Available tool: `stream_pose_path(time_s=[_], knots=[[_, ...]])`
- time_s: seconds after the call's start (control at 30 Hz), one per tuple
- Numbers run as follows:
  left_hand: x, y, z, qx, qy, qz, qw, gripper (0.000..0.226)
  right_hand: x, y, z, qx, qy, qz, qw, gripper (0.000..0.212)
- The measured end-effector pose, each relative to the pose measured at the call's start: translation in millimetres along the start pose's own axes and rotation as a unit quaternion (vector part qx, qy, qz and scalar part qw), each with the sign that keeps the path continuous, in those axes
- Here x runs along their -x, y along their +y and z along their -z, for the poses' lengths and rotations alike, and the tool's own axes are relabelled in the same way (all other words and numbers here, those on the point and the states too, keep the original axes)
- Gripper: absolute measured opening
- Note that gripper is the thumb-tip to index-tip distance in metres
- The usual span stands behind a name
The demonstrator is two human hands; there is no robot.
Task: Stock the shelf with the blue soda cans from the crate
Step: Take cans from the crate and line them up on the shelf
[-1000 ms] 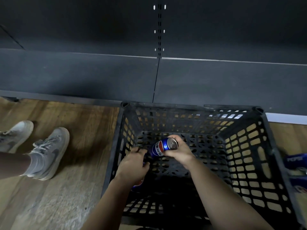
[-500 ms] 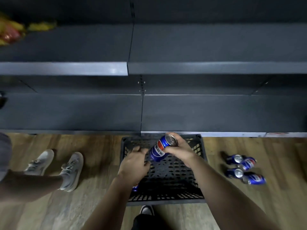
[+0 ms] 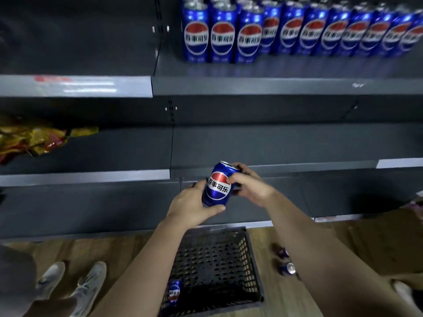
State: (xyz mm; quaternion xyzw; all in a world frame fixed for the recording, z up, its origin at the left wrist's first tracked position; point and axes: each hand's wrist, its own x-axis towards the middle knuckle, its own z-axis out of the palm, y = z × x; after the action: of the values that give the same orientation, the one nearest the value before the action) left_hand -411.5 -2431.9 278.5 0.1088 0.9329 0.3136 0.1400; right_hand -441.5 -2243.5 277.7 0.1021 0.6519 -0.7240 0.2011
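Grip on a blue aluminium soda can (image 3: 218,185) was two-handed in head view: left hand (image 3: 190,205) held its lower body, thumb across front; right hand (image 3: 250,187) fingers curled round its top. Can was near-upright in front of dark grey metal shelf unit (image 3: 274,145), above black plastic lattice crate (image 3: 251,259) on wood floor (image 3: 272,300). 2nd blue can (image 3: 174,292) lay in crate by left wall. Row of same cans (image 3: 297,30) stood on upper shelf (image 3: 274,85).
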Motion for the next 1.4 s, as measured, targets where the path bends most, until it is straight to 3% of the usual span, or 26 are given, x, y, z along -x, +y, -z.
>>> stream_pose_path(time_s=[0.13,0.37,0.57,0.77,0.87,1.0,1.4], knots=[[-8,38,29,0.094,0.064,-0.010,0.993,0.062,14,-53,-2,-0.032,-0.030,0.051,0.998,0.063],[-23,88,60,0.068,0.229,-0.067,0.969,0.074,30,-102,6,-0.168,-0.011,0.150,0.974,0.068],[-43,126,63,0.112,0.302,-0.099,0.942,0.066,29,-118,10,0.025,0.091,0.219,0.971,0.082],[-85,170,69,0.068,0.310,-0.135,0.939,0.073,19,-165,55,0.041,0.115,0.290,0.949,0.070],[-107,188,79,-0.038,0.282,-0.135,0.949,0.077,10,-195,85,0.060,0.142,0.315,0.936,0.068],[-128,198,88,-0.142,0.271,-0.095,0.947,0.065,-8,-235,122,0.086,0.194,0.318,0.924,0.069],[-157,202,96,-0.153,0.275,-0.007,0.949,0.059,-66,-257,158,0.242,0.172,0.300,0.906,0.072]])
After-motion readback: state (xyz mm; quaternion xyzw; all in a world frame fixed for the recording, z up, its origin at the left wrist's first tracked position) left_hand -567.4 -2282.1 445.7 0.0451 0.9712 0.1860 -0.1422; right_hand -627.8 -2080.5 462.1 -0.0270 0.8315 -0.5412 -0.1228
